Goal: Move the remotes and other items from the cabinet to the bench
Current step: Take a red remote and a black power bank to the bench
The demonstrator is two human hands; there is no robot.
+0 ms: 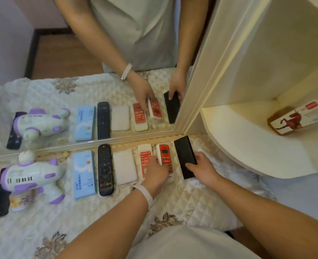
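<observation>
Quilted cream bench (182,202) with floral print, back edge against a mirror (61,101); cream cabinet (248,71) on the right, one box (294,118) with a red horse picture on its open shelf. Row on the bench, left to right: purple-white toy gun (31,176), blue packet (84,172), black remote (105,169), white pad (125,167), red remote (145,157), second red remote (164,154), black slab (184,154). Left hand (157,172), white wristband (145,193) on that wrist, has fingers curled over the near half of the second red remote, gripping it; can't tell if it's off the cover. Right hand (203,168) pinches the black slab at its near right edge, thumb on top, fingers round the side. The slab lies just beside the second red remote, closest to the cabinet.
</observation>
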